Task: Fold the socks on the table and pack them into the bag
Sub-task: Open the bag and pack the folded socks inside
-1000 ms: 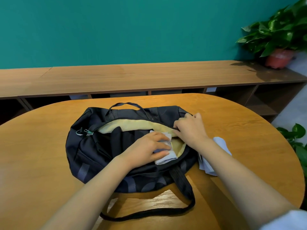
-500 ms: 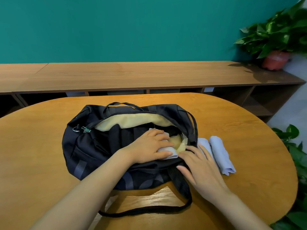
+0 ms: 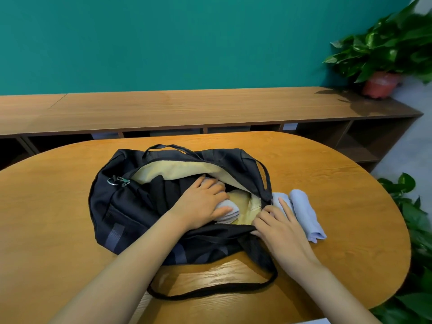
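Fingers of left hand (image 3: 200,204) curl over folded sock (image 3: 230,213) with the thumb along its near side, gripping it. The sock sits under the fingertips, inside the open mouth of bag (image 3: 131,206). Right hand (image 3: 284,226) rests on the bag's near rim, fingers spread and mostly straight, holding nothing visible. Its thumb is at the rim edge; cannot tell if it hooks the fabric. 2 rolled socks (image 3: 305,213) lie side by side just beyond the right fingertips, against the bag's end, with the index finger on the nearer 1. The bag is black woven fabric, soft and slumped, with grey stripes below the left wrist and pale yellow lining (image 3: 177,169) beyond the left knuckles. A metal zip pull (image 3: 118,181) sits far out to the left of the left hand. A black strap (image 3: 210,293) loops on the table between the 2 forearms. All the socks are pale grey-blue, soft, with rounded folds. Under both hands is table (image 3: 58,206), rounded, glossy orange-brown wood grain. Well beyond the hands are a long low shelf unit (image 3: 187,108) in darker wood and a flat teal wall (image 3: 163,43). A potted plant (image 3: 383,54) in a reddish pot stands far beyond the right hand.
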